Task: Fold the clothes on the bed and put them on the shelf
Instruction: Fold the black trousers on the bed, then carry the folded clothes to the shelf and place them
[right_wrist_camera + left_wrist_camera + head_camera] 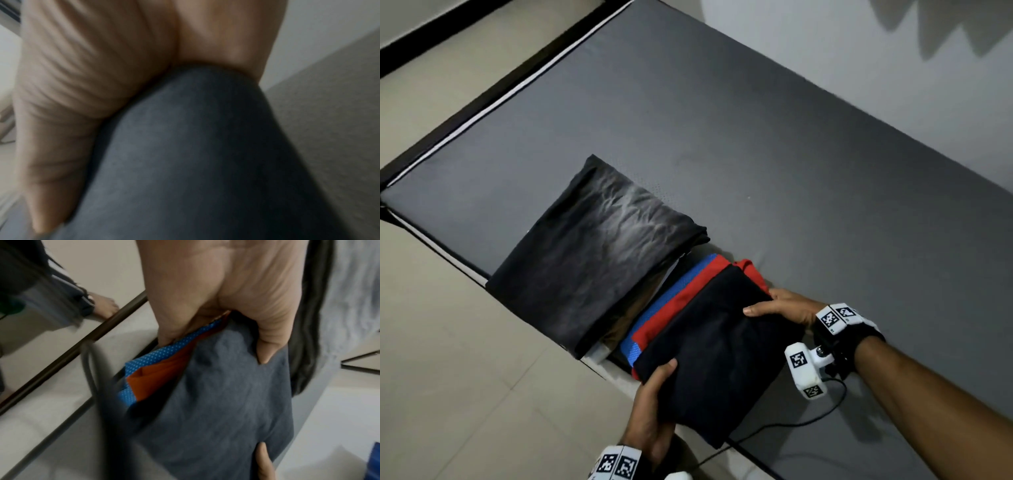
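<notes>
While both grips clamp the folded stack [717,346] | left hand [650,407] near edge | right hand [784,305] far edge

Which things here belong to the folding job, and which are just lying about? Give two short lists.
Part of the job:
- held stack of folded clothes, dark garment on top, red and blue beneath
- grey-black folded garment
- left hand
- right hand
- bed

Lying about:
- black cable
- tiled floor

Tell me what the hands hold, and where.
Both grip a stack of folded clothes: left hand at its near corner, right hand at the far edge.
</notes>
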Action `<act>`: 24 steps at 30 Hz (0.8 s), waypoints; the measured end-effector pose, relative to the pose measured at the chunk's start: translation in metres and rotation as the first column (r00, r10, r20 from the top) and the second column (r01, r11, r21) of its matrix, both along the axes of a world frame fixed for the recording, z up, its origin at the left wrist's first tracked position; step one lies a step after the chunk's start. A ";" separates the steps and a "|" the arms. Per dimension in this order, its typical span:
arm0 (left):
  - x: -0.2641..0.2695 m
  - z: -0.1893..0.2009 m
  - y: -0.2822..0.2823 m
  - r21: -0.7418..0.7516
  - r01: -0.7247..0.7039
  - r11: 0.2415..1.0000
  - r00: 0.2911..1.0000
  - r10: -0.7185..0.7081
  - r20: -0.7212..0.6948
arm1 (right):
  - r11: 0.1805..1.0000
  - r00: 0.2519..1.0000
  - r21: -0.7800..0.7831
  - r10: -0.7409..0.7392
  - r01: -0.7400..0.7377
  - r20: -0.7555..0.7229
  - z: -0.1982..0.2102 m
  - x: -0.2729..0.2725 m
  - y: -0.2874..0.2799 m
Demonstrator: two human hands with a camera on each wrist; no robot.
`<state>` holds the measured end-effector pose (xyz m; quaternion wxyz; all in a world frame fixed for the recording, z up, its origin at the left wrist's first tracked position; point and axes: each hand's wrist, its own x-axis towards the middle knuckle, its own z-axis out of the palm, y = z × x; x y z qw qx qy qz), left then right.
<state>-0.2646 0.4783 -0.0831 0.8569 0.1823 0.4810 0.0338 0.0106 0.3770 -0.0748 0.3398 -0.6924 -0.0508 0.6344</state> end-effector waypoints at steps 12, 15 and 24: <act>0.043 0.077 0.037 0.185 0.247 0.951 0.962 -0.263 0.069 | 0.954 0.961 0.121 -0.277 0.275 -0.003 0.072 0.003 -0.047; 0.064 0.103 0.040 0.238 0.313 0.920 0.939 -0.338 0.072 | 0.923 0.932 0.159 -0.360 0.350 0.039 0.094 0.004 -0.059; 0.135 0.182 0.038 0.337 0.468 0.817 0.857 -0.513 0.053 | 0.740 0.764 0.300 -0.643 0.602 0.053 0.157 -0.002 -0.108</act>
